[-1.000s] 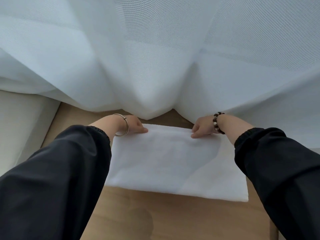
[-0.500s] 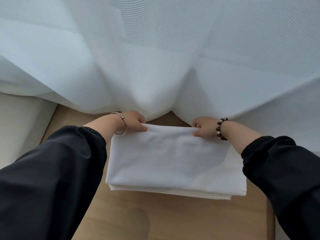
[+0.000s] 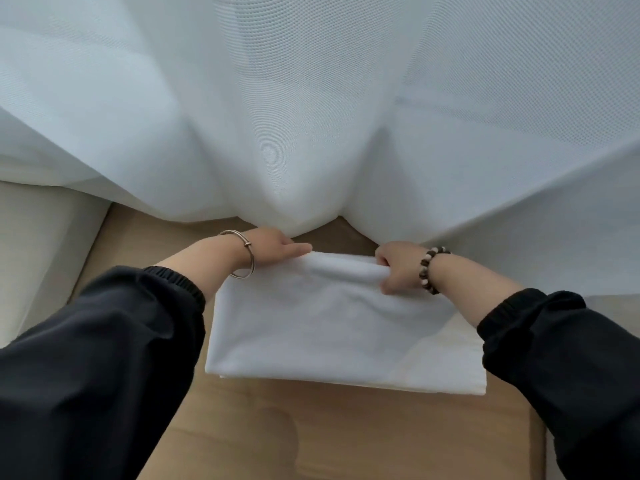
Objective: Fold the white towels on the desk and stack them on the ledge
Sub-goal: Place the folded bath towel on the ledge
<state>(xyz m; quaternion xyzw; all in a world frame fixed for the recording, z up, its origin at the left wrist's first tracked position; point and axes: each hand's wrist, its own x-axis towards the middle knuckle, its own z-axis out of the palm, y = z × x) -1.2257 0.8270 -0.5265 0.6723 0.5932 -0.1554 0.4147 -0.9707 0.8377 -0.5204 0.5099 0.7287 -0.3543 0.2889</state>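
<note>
Towel-folding at a wooden desk (image 3: 277, 434): a person in black sleeves (image 3: 104, 358) is leaning over a folded white towel (image 3: 329, 334), which is lying flat on the middle of the desk with its layered near edge facing the camera. The right hand (image 3: 394, 268), wearing a dark-and-pale bead bracelet (image 3: 431, 270), is curling its fingers round the towel's far edge and bunching it into a raised roll. The left hand (image 3: 273, 247), wearing a thin metal bangle (image 3: 242, 254), is reaching to the far-left corner with its fingers nearly straight and touching the cloth; whether it is pinching anything cannot be told. A sheer white curtain (image 3: 311, 116) is hanging down onto the desk just behind both hands, and its folds are hiding whatever is lying beyond. A cream surface (image 3: 41, 254) is showing at the left, beside the desk.
</note>
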